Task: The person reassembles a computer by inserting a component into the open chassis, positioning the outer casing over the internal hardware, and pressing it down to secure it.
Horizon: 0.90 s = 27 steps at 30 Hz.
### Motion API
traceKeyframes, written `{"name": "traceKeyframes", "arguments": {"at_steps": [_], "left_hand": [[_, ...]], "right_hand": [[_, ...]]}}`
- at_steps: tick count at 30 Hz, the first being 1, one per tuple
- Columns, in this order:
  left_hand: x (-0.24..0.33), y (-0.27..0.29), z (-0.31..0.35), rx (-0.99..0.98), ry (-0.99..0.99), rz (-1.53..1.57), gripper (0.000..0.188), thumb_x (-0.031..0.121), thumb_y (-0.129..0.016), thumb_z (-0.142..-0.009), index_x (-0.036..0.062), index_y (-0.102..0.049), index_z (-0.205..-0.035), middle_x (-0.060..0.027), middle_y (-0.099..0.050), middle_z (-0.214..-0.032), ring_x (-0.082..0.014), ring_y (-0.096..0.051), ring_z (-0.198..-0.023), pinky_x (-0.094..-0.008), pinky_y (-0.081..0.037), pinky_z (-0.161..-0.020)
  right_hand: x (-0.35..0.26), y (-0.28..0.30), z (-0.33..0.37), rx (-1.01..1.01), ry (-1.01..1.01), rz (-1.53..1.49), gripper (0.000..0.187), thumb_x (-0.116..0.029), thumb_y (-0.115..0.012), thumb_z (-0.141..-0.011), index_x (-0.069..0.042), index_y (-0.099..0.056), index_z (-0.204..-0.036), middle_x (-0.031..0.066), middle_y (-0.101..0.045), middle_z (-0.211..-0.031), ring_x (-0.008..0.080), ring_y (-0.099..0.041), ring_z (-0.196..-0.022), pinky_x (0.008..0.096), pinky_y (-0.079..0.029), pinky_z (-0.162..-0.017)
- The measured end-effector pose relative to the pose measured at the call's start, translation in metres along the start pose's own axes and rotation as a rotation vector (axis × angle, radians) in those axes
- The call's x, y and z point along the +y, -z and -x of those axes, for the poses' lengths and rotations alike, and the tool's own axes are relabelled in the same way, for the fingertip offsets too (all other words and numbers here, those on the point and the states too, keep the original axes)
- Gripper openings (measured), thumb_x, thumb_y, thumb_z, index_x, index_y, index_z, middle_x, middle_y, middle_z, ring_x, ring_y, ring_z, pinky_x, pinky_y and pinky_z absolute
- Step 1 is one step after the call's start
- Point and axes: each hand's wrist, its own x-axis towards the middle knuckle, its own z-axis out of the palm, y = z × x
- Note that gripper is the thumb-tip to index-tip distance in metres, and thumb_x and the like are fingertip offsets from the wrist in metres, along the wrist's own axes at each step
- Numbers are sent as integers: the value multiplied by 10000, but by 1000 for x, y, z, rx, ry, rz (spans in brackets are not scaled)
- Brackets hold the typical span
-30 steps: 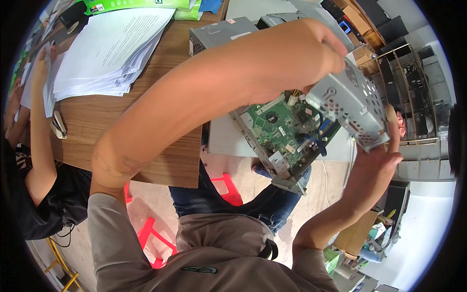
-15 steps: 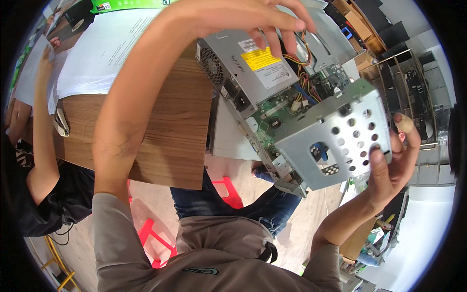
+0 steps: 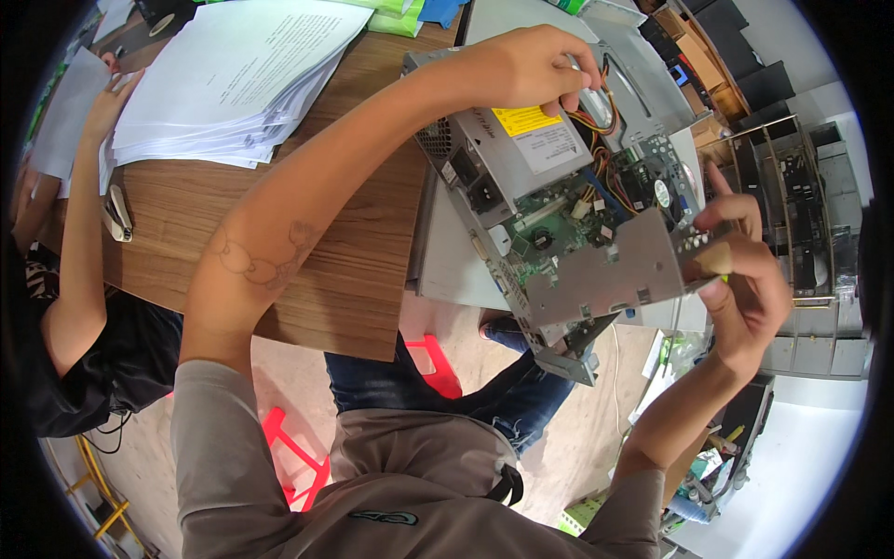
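Note:
An opened desktop computer case [image 3: 641, 88] lies at the table edge before me, its green motherboard [image 3: 544, 238] exposed. A silver power supply [image 3: 549, 154] with a yellow label fills its far left part, and colored cables [image 3: 605, 119] run beside it. My left hand [image 3: 549, 70] reaches over the power supply, fingers curled together near the cables; what they hold, if anything, is hidden. My right hand [image 3: 745, 279] pinches the right edge of a metal drive bracket [image 3: 610, 272], which stands tilted over the near part of the board.
A wooden desk [image 3: 326, 252] at left carries a stack of printed paper [image 3: 219, 88] and a stapler [image 3: 118, 213]. Another person's arm [image 3: 82, 224] handles paper at far left. Red stools [image 3: 433, 368] stand below. A metal rack [image 3: 792, 205] is at right.
The bracket has tipped up, its holed face turning away from view. My right hand has shifted its grip on it. My left hand's spread fingers have curled in near the cables.

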Motion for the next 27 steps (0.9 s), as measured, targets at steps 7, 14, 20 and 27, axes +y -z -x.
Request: {"name": "traceKeyframes", "arguments": {"at_steps": [7, 14, 20, 27], "left_hand": [[-6, -1, 0, 0, -54, -49, 275, 197, -515, -1015, 4, -637, -1168, -85, -676, -842, -120, -614, -748, -282, -488, -717], [-3, -1, 1, 0, -15, -46, 279, 205, -521, -1011, 11, -643, -1170, -75, -657, -826, -127, -616, -751, -286, -494, -715], [0, -1, 2, 9, 9, 4, 272, 204, -527, -1008, 20, -658, -1160, -81, -660, -846, -133, -619, -740, -286, -497, -709], [-1, -3, 0, 9, -5, -8, 265, 180, -541, -998, 4, -650, -1163, -82, -667, -847, -125, -612, -732, -287, -494, -697]], "right_hand": [[25, -12, -12, 74, -80, -56, 227, -107, -729, -859, 23, -676, -1038, 120, -699, -964, 275, -603, -1032, 591, -315, -1151], [43, -8, -21, 85, -33, -157, 248, -92, -725, -876, 30, -659, -1081, 129, -671, -1022, 231, -610, -1034, 568, -340, -1155], [44, -6, -20, 119, -67, -221, 252, -87, -725, -885, 29, -658, -1098, 128, -660, -1045, 216, -607, -1042, 563, -357, -1146], [48, -20, -13, 163, -181, -224, 262, -41, -713, -884, 37, -658, -1129, 109, -664, -1037, 223, -593, -1093, 491, -314, -1183]]}}
